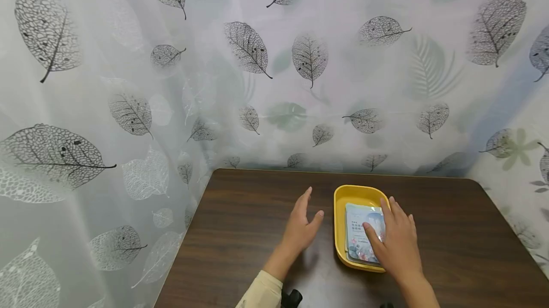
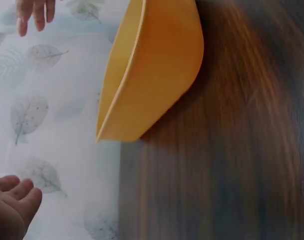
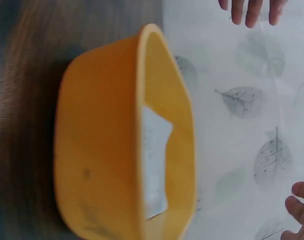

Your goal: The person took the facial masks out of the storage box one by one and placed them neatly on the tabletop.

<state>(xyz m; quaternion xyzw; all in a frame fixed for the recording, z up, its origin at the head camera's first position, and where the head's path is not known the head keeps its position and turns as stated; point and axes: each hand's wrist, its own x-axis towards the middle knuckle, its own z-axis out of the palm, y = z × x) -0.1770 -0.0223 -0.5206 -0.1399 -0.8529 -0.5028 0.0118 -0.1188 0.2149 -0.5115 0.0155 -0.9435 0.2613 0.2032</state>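
A yellow plastic basin (image 1: 340, 222) stands on the brown table, right of its middle. Inside it lie flat printed packets (image 1: 359, 239), pale blue with flowers and small text; how many are stacked cannot be told. My right hand (image 1: 399, 241) hovers over the basin's right side with fingers spread, hiding part of the rim and packets. Left of the basin, my left hand (image 1: 298, 227) is held in the air with thumb and fingers apart, touching nothing. In the right wrist view a white packet edge (image 3: 155, 162) shows inside the basin (image 3: 102, 145).
The dark wood-grain table (image 1: 249, 212) has rounded back corners. Behind it and at the left hangs a whitish curtain (image 1: 274, 88) printed with leaves. A small black object (image 1: 293, 298) shows by the left sleeve (image 1: 261, 293) at the lower edge.
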